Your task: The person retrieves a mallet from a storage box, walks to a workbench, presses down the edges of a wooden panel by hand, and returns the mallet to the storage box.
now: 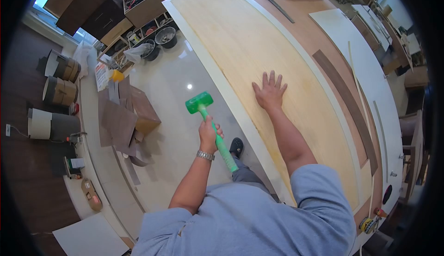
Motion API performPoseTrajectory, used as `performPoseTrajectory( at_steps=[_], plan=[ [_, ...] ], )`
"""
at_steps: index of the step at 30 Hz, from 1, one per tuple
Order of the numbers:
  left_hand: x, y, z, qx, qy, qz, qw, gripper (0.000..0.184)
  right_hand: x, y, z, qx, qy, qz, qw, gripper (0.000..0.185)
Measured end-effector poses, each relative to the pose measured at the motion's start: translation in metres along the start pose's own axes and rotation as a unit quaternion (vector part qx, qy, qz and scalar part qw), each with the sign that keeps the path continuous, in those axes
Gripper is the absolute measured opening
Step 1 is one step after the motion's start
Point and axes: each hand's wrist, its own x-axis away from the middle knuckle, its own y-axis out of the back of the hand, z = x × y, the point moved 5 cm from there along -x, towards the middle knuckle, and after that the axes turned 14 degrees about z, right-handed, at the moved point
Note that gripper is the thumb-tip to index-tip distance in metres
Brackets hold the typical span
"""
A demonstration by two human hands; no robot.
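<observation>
Fingers [218, 128] on the left hand [207, 134] wrapped snug around the handle of a green mallet [222, 147], fully curled, up near the head end. Silver watch [205, 155] on that same wrist. Mallet held out over the glossy floor [218, 171], head pointing away from the body, to the left of the panel and apart from it. Dark shoe [237, 146] down on the floor, just beside the handle. Next over, right hand [269, 94] palm down, fingers spread wide, gripping nothing, just laid on a long pale panel [245, 57] with a white border, lying lengthwise on a brownish table [307, 20]. Then a dark file-looking tool [274, 4] near the panel's far end. Further right, a curved-looking dark brown strip [344, 103] alongside the panel, probably bent by the lens. Past that, a big white sheet [335, 24].
</observation>
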Motion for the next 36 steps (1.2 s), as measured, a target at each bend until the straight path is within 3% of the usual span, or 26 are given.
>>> performPoseTrajectory(
  at_steps=[3,6,9,15,18,21,27,30,33,36],
  plan=[
    [0.002,-0.004,-0.001,-0.046,-0.038,-0.021,0.998,0.029,0.002,0.000,0.005,0.004,-0.029,0.012,1.000,0.076],
    [-0.017,-0.010,-0.007,0.034,-0.064,-0.040,0.997,0.028,0.003,0.005,0.008,0.006,-0.031,0.016,0.999,0.075],
    [-0.020,-0.019,0.009,-0.034,0.023,0.003,0.999,0.029,0.002,0.006,0.008,-0.003,-0.030,0.016,0.999,0.076],
    [-0.034,-0.002,0.006,0.090,-0.024,-0.033,0.995,0.038,0.003,0.003,0.006,-0.008,-0.031,0.010,0.999,0.076],
    [-0.038,-0.006,-0.006,-0.036,0.020,0.022,0.999,0.037,0.002,0.004,0.009,-0.004,-0.026,0.005,1.000,0.074],
    [-0.057,-0.002,-0.022,0.012,-0.034,-0.005,0.999,0.038,0.001,0.003,0.009,-0.003,-0.025,-0.003,1.000,0.074],
    [-0.082,0.000,-0.056,-0.037,-0.006,0.008,0.999,0.037,0.000,0.006,0.008,-0.003,-0.016,-0.018,1.000,0.073],
    [-0.102,-0.004,-0.060,0.037,-0.018,-0.026,0.999,0.033,0.003,-0.002,0.006,-0.004,-0.011,-0.027,1.000,0.073],
    [-0.106,0.001,-0.071,-0.047,-0.010,0.022,0.999,0.034,0.001,0.005,0.008,0.004,-0.004,-0.023,1.000,0.073],
    [-0.119,0.003,-0.079,0.013,-0.049,-0.035,0.998,0.034,0.000,0.004,0.008,0.009,-0.004,-0.027,1.000,0.074]
  ],
)
